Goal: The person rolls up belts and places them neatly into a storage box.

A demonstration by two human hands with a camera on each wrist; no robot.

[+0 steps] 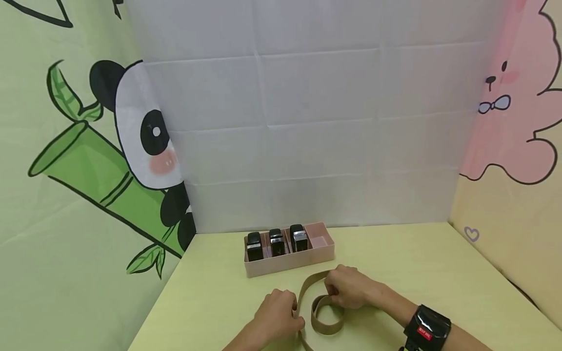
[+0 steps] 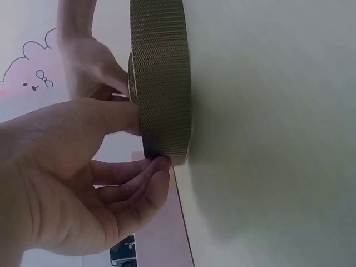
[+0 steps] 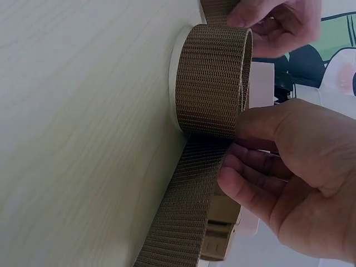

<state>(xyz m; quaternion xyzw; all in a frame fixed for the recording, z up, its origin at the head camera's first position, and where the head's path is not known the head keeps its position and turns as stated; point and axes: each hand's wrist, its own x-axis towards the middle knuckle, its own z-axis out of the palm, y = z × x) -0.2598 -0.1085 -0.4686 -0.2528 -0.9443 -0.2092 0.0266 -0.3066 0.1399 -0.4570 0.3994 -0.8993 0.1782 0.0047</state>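
Note:
A brown webbing belt (image 1: 327, 327) stands on its edge on the table, part of it wound in a loose coil and the rest curving around that coil. My left hand (image 1: 277, 314) pinches the outer stretch of strap, left of the coil. In the left wrist view, the thumb goes behind the strap (image 2: 161, 78) and the fingertips sit at its lower edge. At the coil's far right side, my right hand (image 1: 349, 287) pinches the webbing between thumb and fingers. The right wrist view shows this grip where the strap (image 3: 183, 194) leaves the coil, with a brown plastic buckle (image 3: 219, 233) behind.
A pink divided box (image 1: 285, 265) stands beyond the hands, near the back of the table (image 1: 197, 302). Three of its compartments hold black rolled items (image 1: 276, 242) with shiny bands; the right one shows its bare bottom. Printed cloth walls (image 1: 307, 122) enclose the table.

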